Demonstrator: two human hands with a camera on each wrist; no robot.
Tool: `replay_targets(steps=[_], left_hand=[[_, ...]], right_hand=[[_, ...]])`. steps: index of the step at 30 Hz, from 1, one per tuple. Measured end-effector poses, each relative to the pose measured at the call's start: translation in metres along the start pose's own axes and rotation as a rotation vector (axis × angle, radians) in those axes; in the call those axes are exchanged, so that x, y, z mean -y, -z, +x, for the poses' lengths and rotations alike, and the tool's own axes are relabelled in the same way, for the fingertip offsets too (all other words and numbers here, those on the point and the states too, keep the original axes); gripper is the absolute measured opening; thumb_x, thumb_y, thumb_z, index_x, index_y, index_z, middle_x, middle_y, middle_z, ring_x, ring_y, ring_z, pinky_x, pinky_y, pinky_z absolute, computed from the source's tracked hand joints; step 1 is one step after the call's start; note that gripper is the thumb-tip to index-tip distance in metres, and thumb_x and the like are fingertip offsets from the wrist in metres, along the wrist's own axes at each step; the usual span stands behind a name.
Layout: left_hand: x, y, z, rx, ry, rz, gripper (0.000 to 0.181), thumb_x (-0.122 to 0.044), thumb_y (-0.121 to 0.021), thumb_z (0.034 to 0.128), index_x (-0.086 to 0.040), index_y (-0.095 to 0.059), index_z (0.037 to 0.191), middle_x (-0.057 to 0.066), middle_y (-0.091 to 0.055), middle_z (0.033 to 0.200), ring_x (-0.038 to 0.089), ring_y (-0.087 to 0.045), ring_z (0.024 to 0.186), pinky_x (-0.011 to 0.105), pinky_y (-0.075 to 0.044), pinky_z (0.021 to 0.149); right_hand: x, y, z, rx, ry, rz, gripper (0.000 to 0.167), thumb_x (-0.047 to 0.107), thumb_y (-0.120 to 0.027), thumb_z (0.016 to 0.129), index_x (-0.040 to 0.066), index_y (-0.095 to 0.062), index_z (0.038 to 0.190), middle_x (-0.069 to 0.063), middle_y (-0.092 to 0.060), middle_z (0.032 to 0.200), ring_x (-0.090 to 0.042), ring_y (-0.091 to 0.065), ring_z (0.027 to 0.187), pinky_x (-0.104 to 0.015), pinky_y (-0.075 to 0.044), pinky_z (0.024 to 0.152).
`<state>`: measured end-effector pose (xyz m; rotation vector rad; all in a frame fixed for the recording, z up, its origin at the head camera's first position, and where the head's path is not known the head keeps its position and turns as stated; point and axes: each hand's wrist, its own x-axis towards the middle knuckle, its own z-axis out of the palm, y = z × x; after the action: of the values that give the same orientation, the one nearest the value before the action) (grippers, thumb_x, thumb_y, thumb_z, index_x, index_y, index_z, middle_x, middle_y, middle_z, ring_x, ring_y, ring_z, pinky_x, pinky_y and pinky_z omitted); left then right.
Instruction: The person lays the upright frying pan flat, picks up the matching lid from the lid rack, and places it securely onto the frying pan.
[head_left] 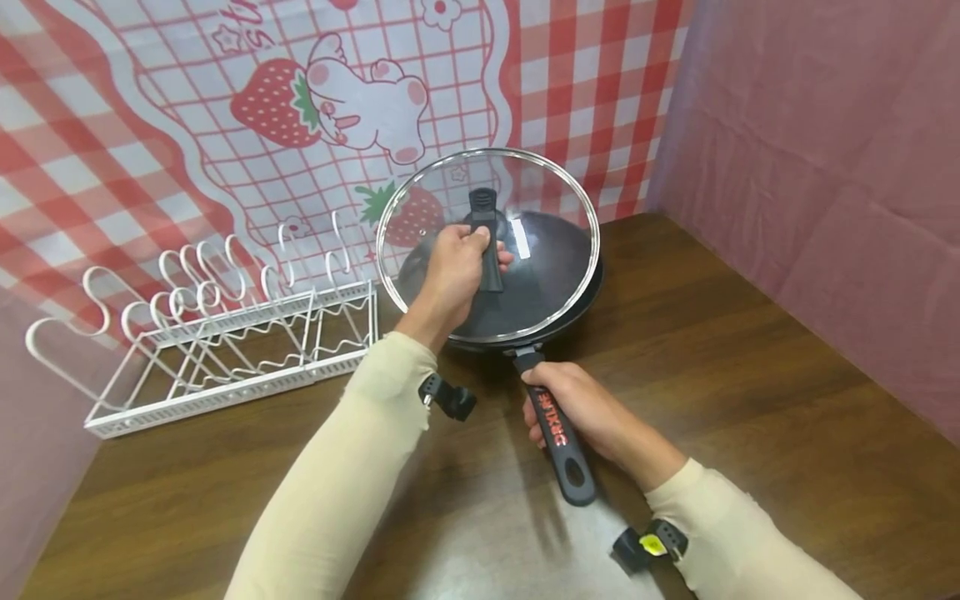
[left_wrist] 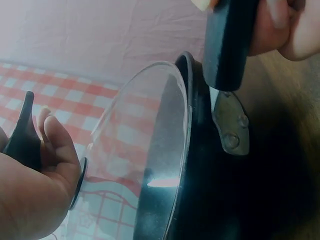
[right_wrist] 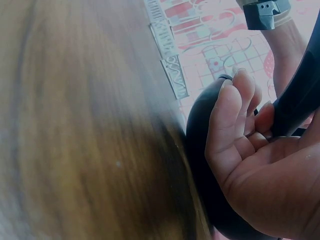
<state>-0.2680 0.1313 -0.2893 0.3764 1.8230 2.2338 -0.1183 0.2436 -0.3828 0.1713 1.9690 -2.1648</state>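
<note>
My left hand (head_left: 459, 260) grips the black upright handle (head_left: 489, 265) of a round glass lid (head_left: 555, 287) with a steel rim. Behind the glass is a dark frying pan (head_left: 592, 293), partly seen through it. In the left wrist view the lid (left_wrist: 120, 150) stands close along the rim of the pan (left_wrist: 192, 100); whether they touch all round, I cannot tell. My right hand (head_left: 581, 408) holds the pan's long black handle (head_left: 562, 446), which has red lettering and a hanging hole. The right wrist view shows the right hand (right_wrist: 265, 175) around the handle (right_wrist: 300, 85).
A white wire rack (head_left: 247, 379) with looped dividers stands to the left on the wooden table (head_left: 750, 400). A red-and-white checked cloth (head_left: 592, 92) with strawberry prints hangs behind. Pink cloth (head_left: 825, 167) borders the right side.
</note>
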Motion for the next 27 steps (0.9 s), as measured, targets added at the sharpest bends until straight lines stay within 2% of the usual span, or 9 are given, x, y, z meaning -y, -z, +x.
replay_targets(steps=[4,11,14,19,23,27], left_hand=[[0.003,0.000,0.001,-0.012,0.004,-0.013,0.031,-0.010,-0.041,0.1075,0.016,-0.049,0.122,0.029,-0.060,0.104,0.016,-0.065,0.067,0.046,-0.057,0.084],[0.009,-0.002,0.003,-0.020,0.029,-0.048,0.029,-0.009,-0.042,0.1070,0.015,-0.051,0.118,0.019,-0.061,0.091,0.016,-0.065,0.067,0.041,-0.059,0.079],[0.011,-0.003,0.004,-0.021,0.031,-0.047,0.029,-0.009,-0.042,0.1066,0.016,-0.051,0.118,0.018,-0.061,0.089,0.016,-0.065,0.067,0.043,-0.058,0.081],[0.014,-0.003,0.004,-0.019,0.047,-0.038,0.031,-0.009,-0.042,0.1067,0.017,-0.049,0.121,0.029,-0.061,0.103,0.016,-0.064,0.067,0.049,-0.055,0.089],[0.015,-0.003,0.005,-0.019,0.072,-0.039,0.032,-0.011,-0.042,0.1070,0.017,-0.049,0.122,0.035,-0.059,0.116,0.017,-0.064,0.067,0.047,-0.057,0.085],[0.016,-0.003,0.006,-0.022,0.093,-0.046,0.031,-0.012,-0.042,0.1073,0.015,-0.050,0.121,0.034,-0.060,0.115,0.017,-0.063,0.067,0.041,-0.059,0.079]], right_hand=[[-0.001,0.000,0.000,-0.002,-0.002,-0.002,0.037,0.025,-0.049,0.094,-0.011,-0.055,0.090,-0.012,-0.062,0.067,-0.021,-0.062,0.053,-0.035,-0.055,0.052],[-0.002,-0.002,-0.001,-0.002,0.000,-0.007,0.036,0.025,-0.050,0.094,-0.010,-0.054,0.090,-0.012,-0.062,0.067,-0.022,-0.063,0.053,-0.036,-0.056,0.052],[-0.002,-0.002,-0.001,-0.003,0.004,-0.008,0.035,0.025,-0.050,0.094,-0.009,-0.054,0.090,-0.012,-0.062,0.067,-0.022,-0.063,0.053,-0.036,-0.056,0.053],[-0.001,-0.002,-0.001,-0.008,0.004,-0.008,0.032,0.025,-0.050,0.094,-0.006,-0.054,0.088,-0.012,-0.062,0.067,-0.022,-0.063,0.053,-0.037,-0.056,0.053],[-0.002,-0.002,-0.001,-0.007,-0.006,0.000,0.032,0.025,-0.051,0.094,-0.006,-0.053,0.089,-0.012,-0.062,0.068,-0.022,-0.063,0.053,-0.037,-0.056,0.053],[-0.001,-0.002,-0.002,-0.001,-0.007,-0.001,0.031,0.025,-0.050,0.094,-0.005,-0.053,0.088,-0.012,-0.062,0.068,-0.022,-0.063,0.053,-0.037,-0.056,0.053]])
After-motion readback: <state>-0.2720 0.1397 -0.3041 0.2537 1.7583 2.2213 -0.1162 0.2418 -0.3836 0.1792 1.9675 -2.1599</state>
